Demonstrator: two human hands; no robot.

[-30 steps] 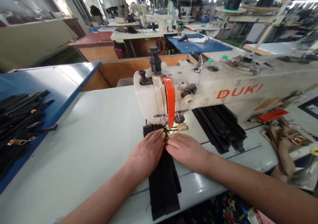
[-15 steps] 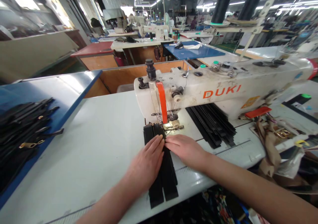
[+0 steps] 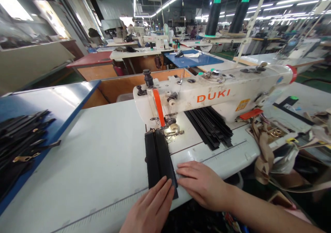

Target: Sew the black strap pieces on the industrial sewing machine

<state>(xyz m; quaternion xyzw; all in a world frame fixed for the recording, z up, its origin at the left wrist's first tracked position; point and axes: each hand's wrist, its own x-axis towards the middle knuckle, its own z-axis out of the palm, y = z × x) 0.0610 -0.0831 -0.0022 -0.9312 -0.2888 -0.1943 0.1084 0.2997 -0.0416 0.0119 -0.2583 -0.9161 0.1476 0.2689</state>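
Observation:
A black strip piece with a lengthwise seam (image 3: 158, 153) lies on the white sewing table, its far end under the needle area of the sewing machine (image 3: 207, 95). My left hand (image 3: 152, 205) rests flat on the near end of the piece, fingers stretched out. Beside the right edge of the piece, my right hand (image 3: 200, 183) lies with its fingers extended, fingertips at or very near that edge. Whether they touch it is hard to see. A small lamp lights the presser foot (image 3: 173, 131).
Under the machine arm lies a stack of black strips (image 3: 210, 128). Black zippered pieces (image 3: 26, 143) lie on the blue-edged table at left. Beige straps (image 3: 263, 153) hang at the right. Two black thread cones (image 3: 213, 19) stand behind the machine.
Both hands have slid back toward me, away from the needle, along the black piece. More of the piece is uncovered near the machine. The camera view has shifted slightly.

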